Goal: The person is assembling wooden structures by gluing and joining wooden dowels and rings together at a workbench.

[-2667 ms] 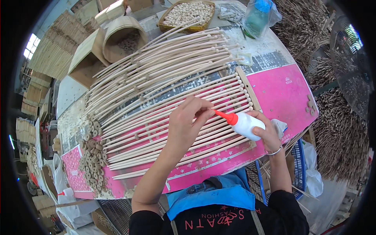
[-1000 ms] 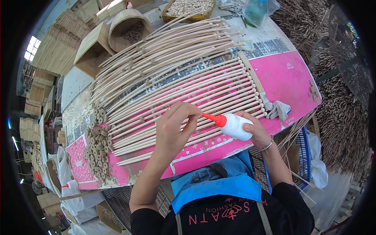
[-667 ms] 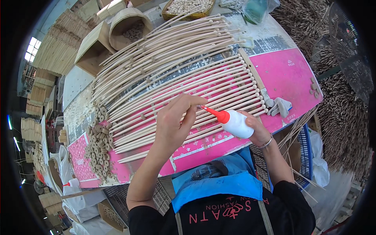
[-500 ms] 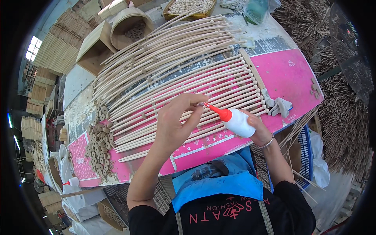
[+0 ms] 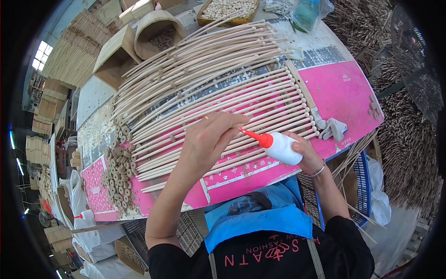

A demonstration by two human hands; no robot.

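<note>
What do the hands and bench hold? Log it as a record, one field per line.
Right hand: grips a tilted white bottle
Bottle top: red nozzle, pointing left
Left hand: at the nozzle tip; contact unclear
Middle: wooden rods side by side, ball tips showing at right
Left: heap of wooden rings
Far side: yellow tray of wooden balls
Right: pale glove

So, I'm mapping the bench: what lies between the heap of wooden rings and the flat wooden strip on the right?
A row of ball-ended sticks, with the left hand over part of it, as the head view shows.
</note>
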